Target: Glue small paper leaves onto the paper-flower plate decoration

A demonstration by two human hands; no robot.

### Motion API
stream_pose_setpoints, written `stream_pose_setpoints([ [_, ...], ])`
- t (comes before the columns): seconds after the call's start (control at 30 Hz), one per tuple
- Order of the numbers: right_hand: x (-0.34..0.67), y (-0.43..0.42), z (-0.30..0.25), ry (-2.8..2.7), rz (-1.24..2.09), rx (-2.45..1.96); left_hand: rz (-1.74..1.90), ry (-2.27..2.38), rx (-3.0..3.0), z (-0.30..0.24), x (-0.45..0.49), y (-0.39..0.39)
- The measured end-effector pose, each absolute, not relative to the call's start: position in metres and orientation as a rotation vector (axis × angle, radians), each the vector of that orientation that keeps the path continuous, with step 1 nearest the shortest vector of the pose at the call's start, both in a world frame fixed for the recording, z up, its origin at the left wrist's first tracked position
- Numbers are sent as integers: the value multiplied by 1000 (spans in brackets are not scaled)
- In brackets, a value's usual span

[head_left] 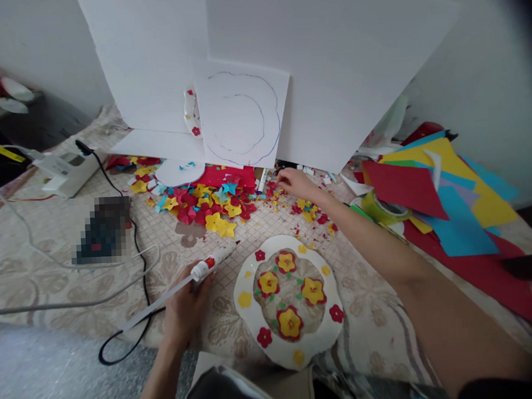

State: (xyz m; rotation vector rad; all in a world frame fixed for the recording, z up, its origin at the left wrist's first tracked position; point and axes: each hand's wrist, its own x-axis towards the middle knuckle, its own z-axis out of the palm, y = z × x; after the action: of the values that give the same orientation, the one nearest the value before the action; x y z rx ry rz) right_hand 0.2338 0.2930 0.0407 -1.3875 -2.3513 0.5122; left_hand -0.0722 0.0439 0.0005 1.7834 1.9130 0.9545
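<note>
In my left hand [189,306] is a white glue gun [213,262], its tip pointing right and away from me, with a long glue stick [158,304] out of its back. My right hand [294,182] reaches to the far side of the table, over small paper scraps beside a white marker [262,181]. Its fingers are pinched; what lies between them, if anything, is too small to make out. Close to me lies a white scalloped ring [243,280] decorated with red and yellow paper flowers. Several yellow flowers on red ones [289,323] lie within its opening.
Cut paper flowers [196,205] are heaped at the back. White boards [331,73] stand behind, one sheet [240,118] bearing a drawn outline. Coloured paper [461,220] and tape [383,209] lie right. A power strip [71,175], black cord [138,246] and blurred-out device [103,230] are left.
</note>
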Motion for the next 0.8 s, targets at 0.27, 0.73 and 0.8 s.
stream_pose_setpoints([
  [0.27,236,282,47,-1869,1135,-1391,955,1897,1776,-1,-73,44],
  [0.73,233,253,43,-1485,1623,-1284,946,1918,1781,0,-72,45],
  [0.8,231,252,43,-1482,1640,-1269,947,1924,1784,1,-72,45],
])
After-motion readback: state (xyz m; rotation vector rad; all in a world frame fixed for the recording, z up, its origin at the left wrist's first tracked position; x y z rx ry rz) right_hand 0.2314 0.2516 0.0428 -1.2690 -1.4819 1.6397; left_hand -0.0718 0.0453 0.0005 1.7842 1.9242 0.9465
